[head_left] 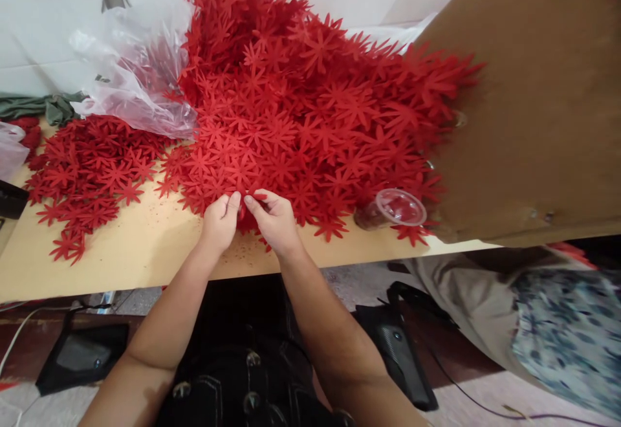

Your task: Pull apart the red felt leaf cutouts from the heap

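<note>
My left hand [220, 221] and my right hand [275, 220] meet at the front edge of a large heap of bright red flower-shaped pieces [301, 116]. Both hands are closed in a pinch on a red flower piece, which shows between and beside the fingertips; its far side is partly hidden by the fingers. A smaller, darker red heap [97, 162] lies on the table to the left. To the right of my hands a clear plastic cup [400, 208] stands tilted in view, with something dark near its bottom.
The yellow table [140, 246] has small specks scattered on it. A clear plastic bag [140, 84] lies at the back left. A large brown board [528, 103] rises at the right. Below it, a person's patterned clothing [567, 336] shows.
</note>
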The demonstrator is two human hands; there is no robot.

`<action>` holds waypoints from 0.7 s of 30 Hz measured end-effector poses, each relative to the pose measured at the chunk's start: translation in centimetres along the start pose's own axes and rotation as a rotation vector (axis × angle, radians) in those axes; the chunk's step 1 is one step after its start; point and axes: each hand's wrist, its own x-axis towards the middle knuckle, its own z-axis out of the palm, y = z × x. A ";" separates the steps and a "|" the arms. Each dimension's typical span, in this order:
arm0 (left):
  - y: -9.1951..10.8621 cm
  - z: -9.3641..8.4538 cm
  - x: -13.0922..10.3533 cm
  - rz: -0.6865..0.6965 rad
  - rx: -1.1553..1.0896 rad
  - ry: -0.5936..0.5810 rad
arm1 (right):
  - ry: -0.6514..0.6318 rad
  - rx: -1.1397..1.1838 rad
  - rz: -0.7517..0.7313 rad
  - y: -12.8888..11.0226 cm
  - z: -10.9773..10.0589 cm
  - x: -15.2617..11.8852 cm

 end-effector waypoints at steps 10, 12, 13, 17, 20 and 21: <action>1.1 0.6 0.2 0.069 -0.316 -0.031 | 0.091 -0.066 0.049 -0.7 -0.6 -0.4; 1.0 0.9 0.4 0.048 -0.399 -0.004 | 0.008 -0.036 0.059 -0.6 -0.5 -0.5; 1.0 0.9 0.6 0.040 -0.439 0.033 | -0.050 0.003 0.067 -0.6 -0.4 -0.6; 0.7 0.4 1.3 0.000 -0.572 0.185 | -0.140 0.123 0.161 -0.5 -0.6 -0.8; 0.7 0.2 1.6 -0.005 -0.609 0.218 | -0.042 0.103 0.155 -0.4 -0.9 -0.8; 0.7 0.1 1.7 -0.009 -0.614 0.220 | -0.013 0.079 0.144 -0.3 -0.9 -0.8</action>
